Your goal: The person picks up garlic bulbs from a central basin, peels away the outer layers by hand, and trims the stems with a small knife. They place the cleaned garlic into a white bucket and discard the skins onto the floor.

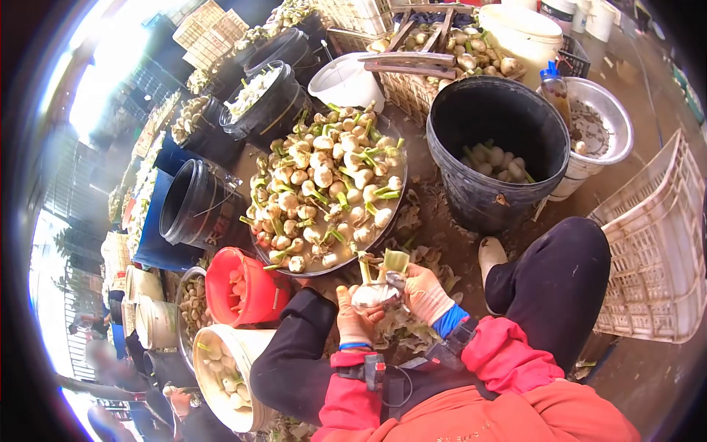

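Just in front of my lap, my left hand point(356, 317) is closed around a round pale bulb point(366, 296) with a short green stem, apparently a fresh garlic bulb. My right hand point(427, 295) is closed right beside it, fingertips up against a pale green strip of outer peel point(395, 261). A small dark, shiny piece shows at those fingertips; I cannot tell what it is. Both hands look gloved, with blue at the wrists. Beyond them, a wide round basin point(331, 267) is heaped with similar bulbs point(322, 175) on short green stems.
A large black bucket point(460, 195) at front right has pale bulbs at its bottom. A red bucket point(243, 261) and a cream bucket point(254, 353) of bulbs stand at left. Loose peelings point(434, 269) litter the floor. At far right leans a plastic crate point(652, 272).
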`<control>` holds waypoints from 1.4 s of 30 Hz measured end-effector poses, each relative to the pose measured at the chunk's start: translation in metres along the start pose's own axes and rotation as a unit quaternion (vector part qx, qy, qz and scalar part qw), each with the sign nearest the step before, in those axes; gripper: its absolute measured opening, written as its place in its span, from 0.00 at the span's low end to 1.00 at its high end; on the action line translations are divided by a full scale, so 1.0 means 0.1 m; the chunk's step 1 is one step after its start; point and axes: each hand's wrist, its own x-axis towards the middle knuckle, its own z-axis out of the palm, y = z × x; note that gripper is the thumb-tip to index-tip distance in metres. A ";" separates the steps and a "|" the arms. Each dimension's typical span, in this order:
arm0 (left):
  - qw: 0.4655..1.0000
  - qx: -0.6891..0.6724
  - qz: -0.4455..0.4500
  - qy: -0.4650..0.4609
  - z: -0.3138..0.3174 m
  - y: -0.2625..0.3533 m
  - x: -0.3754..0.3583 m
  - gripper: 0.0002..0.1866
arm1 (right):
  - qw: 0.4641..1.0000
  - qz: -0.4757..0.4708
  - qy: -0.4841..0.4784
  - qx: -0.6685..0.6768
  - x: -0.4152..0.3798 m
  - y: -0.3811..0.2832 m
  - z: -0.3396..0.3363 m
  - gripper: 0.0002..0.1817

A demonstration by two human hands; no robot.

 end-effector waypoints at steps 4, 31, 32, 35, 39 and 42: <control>0.979 0.011 0.165 -0.120 0.22 -0.12 -0.31 0.35 | 0.998 -0.026 0.018 -0.047 -0.01 -0.01 0.00 0.16; 0.937 0.032 0.068 -0.340 0.10 -0.09 -0.20 0.41 | 0.946 0.039 -0.030 -0.321 0.01 -0.02 -0.14 0.24; 0.937 0.032 0.069 -0.340 0.11 -0.13 -0.19 0.41 | 0.922 -0.014 -0.018 -0.387 0.13 0.12 -0.27 0.27; 0.954 0.167 0.216 -0.126 0.18 -0.14 -0.22 0.34 | 0.944 -0.023 0.045 -0.326 0.29 0.27 -0.44 0.23; 0.982 0.089 0.145 -0.077 0.07 0.06 -0.20 0.17 | 0.992 0.008 0.095 -0.081 0.02 -0.17 0.00 0.24; 0.978 -0.110 0.121 -0.127 0.06 0.01 -0.15 0.15 | 0.993 -0.056 0.081 0.068 0.29 -0.14 -0.36 0.17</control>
